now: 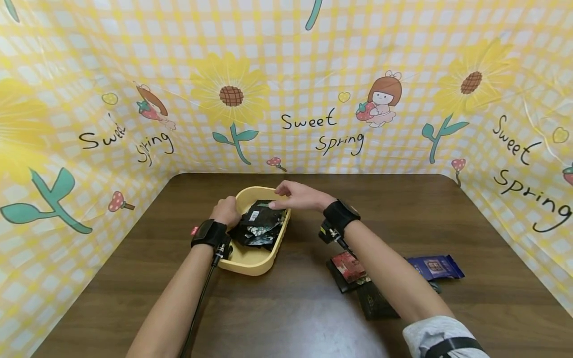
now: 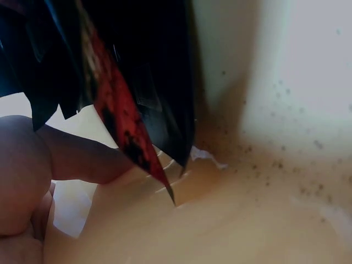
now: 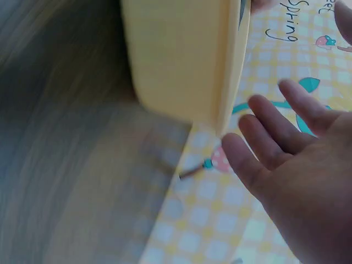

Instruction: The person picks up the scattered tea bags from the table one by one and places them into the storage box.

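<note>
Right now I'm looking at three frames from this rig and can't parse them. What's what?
No robot here: a person works with two bare hands, wearing one camera on the head and one on each wrist.

The head view looks down on a brown table walled by yellow sunflower cloth. A yellow tray holds dark foil packets. The left hand grips the tray's left rim. The right hand hovers over the packets with its fingers straight; it looks to be touching the top one, but I can't be sure. More packets lie on the table near the right forearm: a red one, a blue one and a dark one.

The left wrist view is a close-up inside the tray, packets above the fingers. The right wrist view shows the tray's outer wall and an open palm, holding nothing.
</note>
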A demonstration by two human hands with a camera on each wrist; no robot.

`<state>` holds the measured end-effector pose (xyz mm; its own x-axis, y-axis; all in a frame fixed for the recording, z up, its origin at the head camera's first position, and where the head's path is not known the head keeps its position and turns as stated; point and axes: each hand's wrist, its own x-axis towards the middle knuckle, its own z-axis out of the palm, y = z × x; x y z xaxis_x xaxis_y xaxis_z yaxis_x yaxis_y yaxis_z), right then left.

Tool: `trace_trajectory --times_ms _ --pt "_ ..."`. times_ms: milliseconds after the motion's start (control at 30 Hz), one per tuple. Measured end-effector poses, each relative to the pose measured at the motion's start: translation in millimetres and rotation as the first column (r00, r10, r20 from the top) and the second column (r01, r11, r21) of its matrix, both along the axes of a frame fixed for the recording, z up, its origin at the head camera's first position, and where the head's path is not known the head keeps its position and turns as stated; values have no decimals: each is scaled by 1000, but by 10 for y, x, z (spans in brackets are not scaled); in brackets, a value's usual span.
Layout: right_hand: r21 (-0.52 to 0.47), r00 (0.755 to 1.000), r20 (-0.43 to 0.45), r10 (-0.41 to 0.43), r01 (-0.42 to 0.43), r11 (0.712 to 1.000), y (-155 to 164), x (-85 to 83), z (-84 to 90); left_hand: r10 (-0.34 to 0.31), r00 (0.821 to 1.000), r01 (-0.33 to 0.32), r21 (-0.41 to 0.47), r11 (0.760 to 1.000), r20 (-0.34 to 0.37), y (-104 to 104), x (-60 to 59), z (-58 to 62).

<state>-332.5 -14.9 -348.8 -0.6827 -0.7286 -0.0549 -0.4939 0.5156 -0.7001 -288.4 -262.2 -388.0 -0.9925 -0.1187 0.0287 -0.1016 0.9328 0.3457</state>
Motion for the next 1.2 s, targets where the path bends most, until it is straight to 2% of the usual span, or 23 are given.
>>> trace_trajectory --times_ms 133,367,467,567,667,1000,1200 --pt "80 999 20 39 -40 996 284 25 -4 1 1000 -1 1 1000 8 4 -11 -15" --pt "171 1000 4 18 -18 985 747 65 -38 -13 1000 13 -14 1000 2 -21 -29 -15" --pt "206 998 13 55 -57 977 905 144 -65 -20 1000 20 -13 1000 -2 -16 -26 -15" --pt "271 995 24 100 -103 957 1045 257 -108 -12 1000 12 -6 1000 0 -2 -18 -10" --pt "331 993 31 112 -116 937 1172 365 -169 -7 1000 7 1 1000 6 8 -14 -8" --pt "432 995 71 68 -92 897 1417 578 -327 -17 1000 17 3 1000 0 15 22 -4" --pt "468 995 -8 97 -82 880 1443 643 -365 -17 1000 17 8 1000 7 22 28 6"
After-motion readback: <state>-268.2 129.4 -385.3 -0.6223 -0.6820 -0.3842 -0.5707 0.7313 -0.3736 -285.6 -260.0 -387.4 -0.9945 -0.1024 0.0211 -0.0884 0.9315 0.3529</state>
